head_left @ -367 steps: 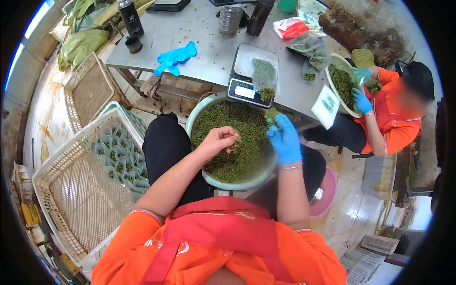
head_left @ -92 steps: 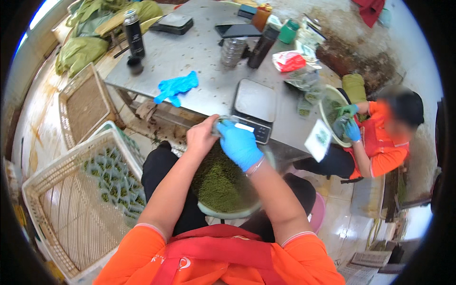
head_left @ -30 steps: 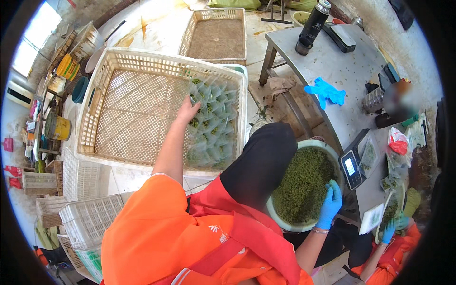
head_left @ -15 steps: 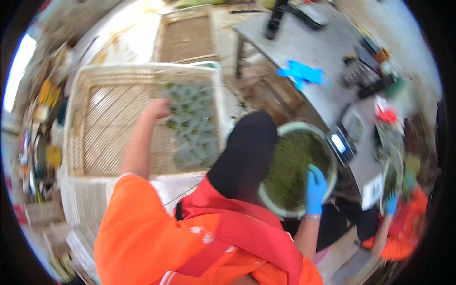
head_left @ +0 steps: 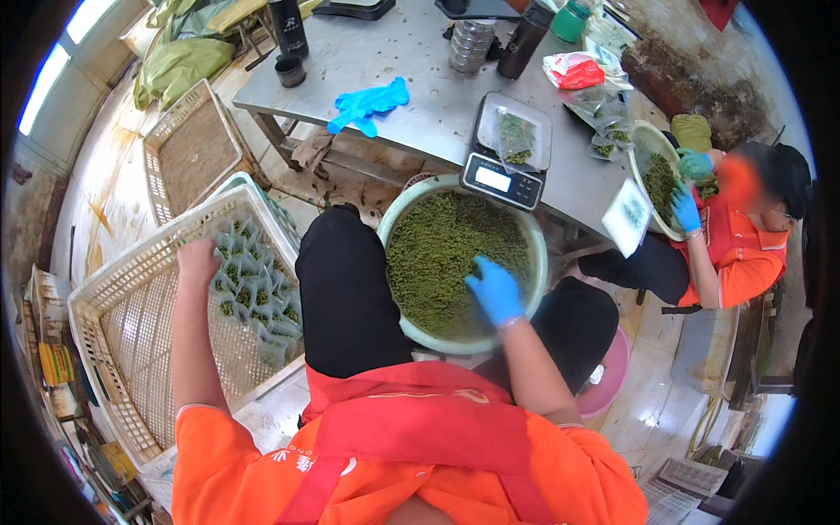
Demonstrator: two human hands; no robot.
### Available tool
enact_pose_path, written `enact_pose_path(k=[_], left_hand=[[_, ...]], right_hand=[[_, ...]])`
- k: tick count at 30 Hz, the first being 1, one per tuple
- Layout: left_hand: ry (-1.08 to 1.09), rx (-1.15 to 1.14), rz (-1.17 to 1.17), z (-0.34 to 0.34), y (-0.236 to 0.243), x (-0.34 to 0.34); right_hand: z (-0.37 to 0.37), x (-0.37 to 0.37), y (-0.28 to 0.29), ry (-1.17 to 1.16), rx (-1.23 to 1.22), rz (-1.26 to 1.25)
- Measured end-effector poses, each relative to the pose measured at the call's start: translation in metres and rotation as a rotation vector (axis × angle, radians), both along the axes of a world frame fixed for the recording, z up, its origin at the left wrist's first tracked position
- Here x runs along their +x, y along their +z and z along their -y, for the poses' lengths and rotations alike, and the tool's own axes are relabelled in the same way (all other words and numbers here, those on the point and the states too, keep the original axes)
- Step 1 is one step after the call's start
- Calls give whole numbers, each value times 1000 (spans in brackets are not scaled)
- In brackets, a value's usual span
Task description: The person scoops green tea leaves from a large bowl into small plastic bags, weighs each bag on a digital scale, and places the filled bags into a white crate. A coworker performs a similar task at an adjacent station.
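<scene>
We see a smooth metal surface [head_left: 429, 114] with a dull sheen, a matt plastic crate [head_left: 144, 350], glossy film-like plastic bags [head_left: 258, 293], a smooth plastic basin [head_left: 455, 345], a crinkled, rubbery loose glove [head_left: 369, 103], matt cloth trousers [head_left: 346, 297], a rough, patchy wall [head_left: 687, 74] and glossy floor tiles [head_left: 649, 385].

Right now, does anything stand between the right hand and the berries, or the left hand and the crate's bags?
Nothing visible does. The right hand is over the berries, inside the basin; the left hand is beside the bags in the crate.
</scene>
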State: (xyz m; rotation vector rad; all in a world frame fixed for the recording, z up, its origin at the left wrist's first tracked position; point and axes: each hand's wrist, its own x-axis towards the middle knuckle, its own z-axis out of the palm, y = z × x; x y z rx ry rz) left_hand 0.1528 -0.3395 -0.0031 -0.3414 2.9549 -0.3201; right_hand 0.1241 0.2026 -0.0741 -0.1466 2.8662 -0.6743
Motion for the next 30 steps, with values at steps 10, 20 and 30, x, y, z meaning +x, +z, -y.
enact_pose_path(k=[10, 20, 30], left_hand=[[-553, 590, -715, -252, 53, -76], [-396, 1047, -448, -344, -11, -87], [-457, 1615, -100, -361, -15, -84]], right_hand=[[8, -48, 96, -48, -229, -511], [18, -115, 92, -210, -169, -663], [17, -33, 67, -232, -900, -134]])
